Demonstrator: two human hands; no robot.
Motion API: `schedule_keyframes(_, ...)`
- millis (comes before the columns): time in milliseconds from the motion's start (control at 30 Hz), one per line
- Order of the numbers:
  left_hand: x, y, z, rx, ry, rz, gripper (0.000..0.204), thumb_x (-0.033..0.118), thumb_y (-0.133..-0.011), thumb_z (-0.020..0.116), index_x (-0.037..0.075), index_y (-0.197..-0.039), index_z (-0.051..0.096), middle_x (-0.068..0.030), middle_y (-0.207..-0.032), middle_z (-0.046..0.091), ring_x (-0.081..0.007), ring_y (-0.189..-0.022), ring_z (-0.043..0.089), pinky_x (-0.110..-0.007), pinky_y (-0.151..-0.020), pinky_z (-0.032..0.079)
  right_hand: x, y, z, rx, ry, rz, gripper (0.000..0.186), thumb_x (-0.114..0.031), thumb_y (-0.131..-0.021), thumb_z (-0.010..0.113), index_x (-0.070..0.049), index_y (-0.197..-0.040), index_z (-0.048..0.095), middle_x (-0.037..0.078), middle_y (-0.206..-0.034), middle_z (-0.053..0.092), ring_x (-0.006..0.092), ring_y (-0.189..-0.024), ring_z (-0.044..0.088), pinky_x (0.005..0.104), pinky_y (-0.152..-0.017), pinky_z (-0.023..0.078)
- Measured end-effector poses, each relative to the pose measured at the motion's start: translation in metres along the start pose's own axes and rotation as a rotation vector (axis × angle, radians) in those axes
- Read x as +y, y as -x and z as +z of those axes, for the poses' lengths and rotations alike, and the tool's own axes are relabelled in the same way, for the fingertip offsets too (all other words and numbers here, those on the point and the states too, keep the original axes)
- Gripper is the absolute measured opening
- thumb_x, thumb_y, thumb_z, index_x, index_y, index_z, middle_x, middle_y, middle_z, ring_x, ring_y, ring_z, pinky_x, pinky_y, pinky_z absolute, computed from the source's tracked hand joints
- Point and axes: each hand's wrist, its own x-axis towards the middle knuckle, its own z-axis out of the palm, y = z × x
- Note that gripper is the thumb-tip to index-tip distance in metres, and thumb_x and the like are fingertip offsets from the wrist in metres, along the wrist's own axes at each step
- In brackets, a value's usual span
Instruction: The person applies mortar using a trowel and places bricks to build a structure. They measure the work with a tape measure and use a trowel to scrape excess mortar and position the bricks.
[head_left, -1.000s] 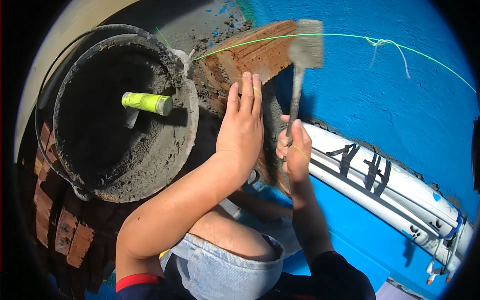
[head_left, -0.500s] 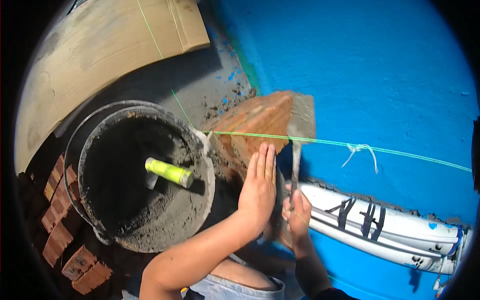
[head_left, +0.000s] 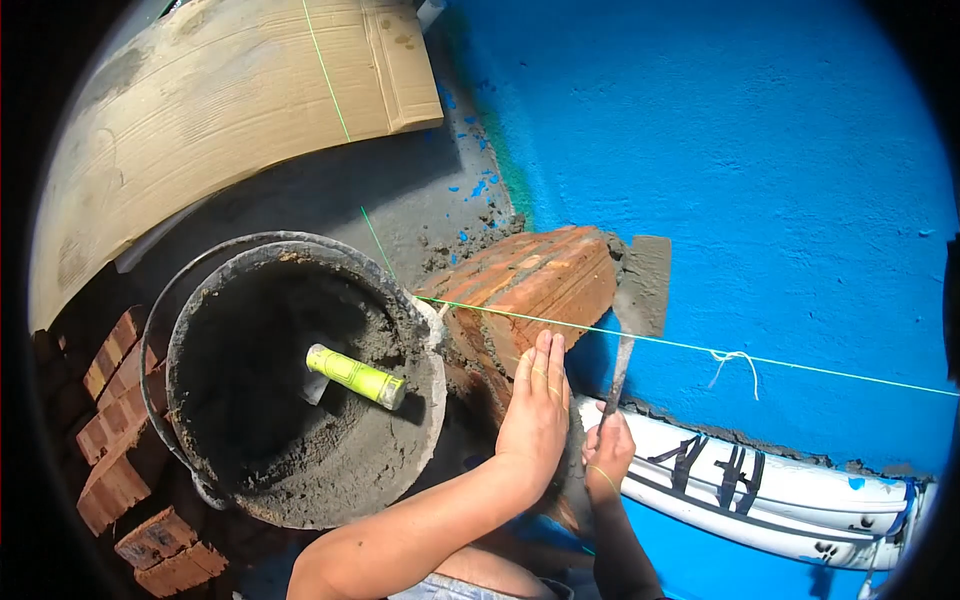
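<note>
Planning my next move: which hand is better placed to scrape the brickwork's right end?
Probably the right hand: it grips the flat-bladed tool, beside that end of the brickwork. The open left hand holds no tool.

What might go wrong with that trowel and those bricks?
The trowel in the right hand might slip and scrape the left hand, whose fingertips are close by at the bricks. Also, the green string crosses the trowel in this view, so the trowel might snag it.

The left forearm [head_left: 420, 535] and right forearm [head_left: 622, 545] are bare; a thin yellow line [head_left: 604, 479] crosses the right wrist [head_left: 600, 488]; pale blue denim [head_left: 440, 589] clothes the leg [head_left: 500, 572].
</note>
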Motion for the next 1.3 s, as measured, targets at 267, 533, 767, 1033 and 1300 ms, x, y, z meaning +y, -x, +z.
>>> schedule_keyframes(267,0.0,-0.002,0.003,0.051,0.078,-0.016,0.05,0.023,-0.095,0.041,-0.003,-0.137,0.049,-0.0232,-0.155,0.028,-0.0401,-0.145,0.023,-0.048,-0.118,0.018,-0.001,-0.015,-0.011,0.027,0.08,0.024,0.039,-0.034,-0.105,0.043,-0.001,-0.115,0.061,-0.004,-0.059,0.043,0.0036,-0.047,0.038,0.0199,-0.043,0.028)
schedule_keyframes(533,0.006,-0.011,-0.011,0.017,0.067,-0.015,0.048,0.024,-0.095,0.041,-0.005,-0.133,0.053,-0.0259,-0.151,0.032,-0.0446,-0.142,0.025,-0.052,-0.116,0.019,-0.012,-0.038,-0.019,0.061,0.064,-0.046,0.036,-0.032,-0.104,0.045,-0.002,-0.117,0.06,-0.004,-0.059,0.044,0.0034,-0.047,0.036,0.0203,-0.042,0.027)
schedule_keyframes(767,0.007,-0.074,0.006,0.114,0.139,-0.023,0.05,0.024,-0.095,0.042,-0.005,-0.135,0.051,-0.0253,-0.153,0.027,-0.042,-0.144,0.02,-0.05,-0.116,0.018,-0.012,-0.048,-0.01,0.063,0.125,0.028,0.036,-0.034,-0.104,0.046,-0.002,-0.113,0.062,-0.004,-0.059,0.043,0.0033,-0.047,0.037,0.0199,-0.043,0.028)
schedule_keyframes(1033,0.016,-0.086,0.012,0.167,0.195,-0.09,0.05,0.023,-0.094,0.044,-0.005,-0.136,0.049,-0.0249,-0.15,0.032,-0.041,-0.143,0.024,-0.049,-0.115,0.021,-0.014,-0.055,-0.008,0.062,0.084,-0.003,0.04,-0.037,-0.103,0.047,-0.001,-0.115,0.062,-0.003,-0.057,0.043,0.0042,-0.044,0.037,0.0208,-0.04,0.026)
schedule_keyframes(1300,0.02,-0.086,0.01,0.117,0.163,-0.104,0.049,0.024,-0.095,0.044,-0.002,-0.136,0.05,-0.0253,-0.151,0.03,-0.0429,-0.143,0.024,-0.049,-0.114,0.023,-0.006,-0.052,-0.01,-0.008,0.029,0.07,0.038,-0.034,-0.104,0.045,0.0,-0.113,0.061,-0.004,-0.054,0.041,0.0042,-0.042,0.034,0.0214,-0.039,0.025)
